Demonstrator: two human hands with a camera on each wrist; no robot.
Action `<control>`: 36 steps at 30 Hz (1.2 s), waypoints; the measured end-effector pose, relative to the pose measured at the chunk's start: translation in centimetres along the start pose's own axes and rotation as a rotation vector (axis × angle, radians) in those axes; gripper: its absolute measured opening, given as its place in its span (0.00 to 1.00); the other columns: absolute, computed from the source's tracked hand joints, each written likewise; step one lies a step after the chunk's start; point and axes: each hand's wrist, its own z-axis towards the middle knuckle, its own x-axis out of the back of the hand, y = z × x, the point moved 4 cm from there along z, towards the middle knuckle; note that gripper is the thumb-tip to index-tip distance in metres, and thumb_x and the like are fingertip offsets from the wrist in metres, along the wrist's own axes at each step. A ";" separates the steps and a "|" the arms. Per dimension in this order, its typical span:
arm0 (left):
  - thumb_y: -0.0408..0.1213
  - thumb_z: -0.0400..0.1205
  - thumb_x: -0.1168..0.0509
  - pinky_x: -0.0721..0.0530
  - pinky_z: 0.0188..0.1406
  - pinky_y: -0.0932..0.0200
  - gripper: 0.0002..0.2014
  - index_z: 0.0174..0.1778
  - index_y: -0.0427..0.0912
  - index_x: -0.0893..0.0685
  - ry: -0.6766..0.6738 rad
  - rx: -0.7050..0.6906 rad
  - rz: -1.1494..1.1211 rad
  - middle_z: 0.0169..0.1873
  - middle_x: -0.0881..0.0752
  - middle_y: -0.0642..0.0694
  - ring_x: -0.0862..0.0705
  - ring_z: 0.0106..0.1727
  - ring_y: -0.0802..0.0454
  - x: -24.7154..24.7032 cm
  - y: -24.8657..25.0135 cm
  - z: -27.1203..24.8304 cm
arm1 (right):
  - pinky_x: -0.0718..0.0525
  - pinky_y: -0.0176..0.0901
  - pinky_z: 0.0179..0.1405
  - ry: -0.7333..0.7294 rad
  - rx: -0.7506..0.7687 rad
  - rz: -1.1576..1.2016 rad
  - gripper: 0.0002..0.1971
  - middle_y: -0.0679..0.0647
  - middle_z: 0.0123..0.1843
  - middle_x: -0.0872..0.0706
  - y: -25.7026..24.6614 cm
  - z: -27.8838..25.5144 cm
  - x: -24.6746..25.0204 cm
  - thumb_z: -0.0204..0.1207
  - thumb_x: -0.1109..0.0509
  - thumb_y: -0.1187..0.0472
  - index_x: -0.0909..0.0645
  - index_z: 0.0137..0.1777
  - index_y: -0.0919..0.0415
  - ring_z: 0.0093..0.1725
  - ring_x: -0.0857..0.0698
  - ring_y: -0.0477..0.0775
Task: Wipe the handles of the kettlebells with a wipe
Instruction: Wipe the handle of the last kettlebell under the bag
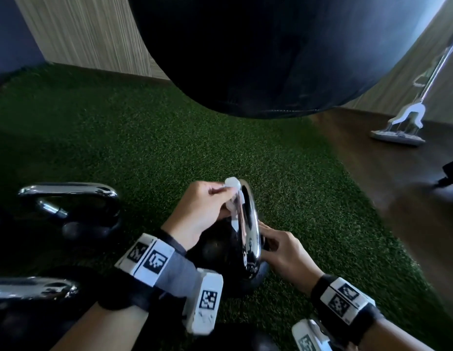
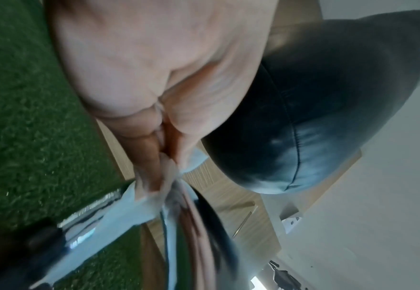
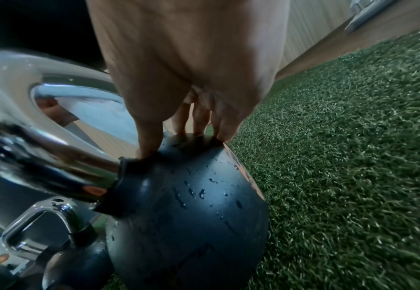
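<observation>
**Wipe up on the chrome, bell pinned from the right**

Out left of the fingers, two more kettlebells [image 1: 73, 209] wait on the turf [image 1: 296, 188], chrome loops up, well apart from the action. Now the left hand [image 1: 202, 211]: fingers curled, pinching the wipe [image 1: 231, 184] against the far top of the handle [image 1: 249, 224]. That wipe looks thin and limp, so it has to be wrapped and squeezed around the bar. The chrome is likely slick, and droplets dot the bell [image 3: 186, 206], so expect sliding. Right of the handle, the right hand [image 1: 283, 249] props its fingertips [image 3: 147, 149], slightly spread, on the bell's shoulder by the handle root. The bell looks heavy and rigid; it should stay put. Beyond the right fingers it's open turf, then wood floor with a mop [image 1: 397, 138]; the punch bag [image 1: 258, 59] hangs ahead.
</observation>
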 end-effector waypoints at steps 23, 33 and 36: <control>0.37 0.78 0.22 0.21 0.35 0.64 0.07 0.39 0.55 0.05 -0.467 -0.117 0.503 0.29 0.08 0.51 0.15 0.33 0.65 1.0 -2.2 -6.3 | 0.26 0.48 0.82 0.011 -0.018 0.019 0.47 0.30 0.80 0.26 0.2 -0.2 0.2 0.54 0.22 0.22 0.20 0.75 0.38 0.78 0.26 0.31; 0.38 0.81 0.24 0.14 0.60 0.66 0.05 0.51 0.46 0.05 -0.355 -0.312 0.563 0.52 0.07 0.60 0.11 0.56 0.70 0.1 -4.8 -7.4 | 0.26 0.48 0.82 0.050 -0.048 0.030 0.46 0.29 0.78 0.24 0.9 -0.2 0.1 0.51 0.20 0.24 0.19 0.73 0.34 0.77 0.25 0.32; 0.36 0.80 0.23 0.14 0.63 0.63 0.10 0.57 0.43 0.06 -0.357 -0.359 0.593 0.57 0.08 0.56 0.12 0.60 0.69 0.1 -5.2 -7.1 | 0.25 0.46 0.81 0.006 -0.044 0.008 0.41 0.32 0.78 0.23 0.3 -0.3 0.6 0.57 0.19 0.27 0.18 0.73 0.35 0.76 0.23 0.32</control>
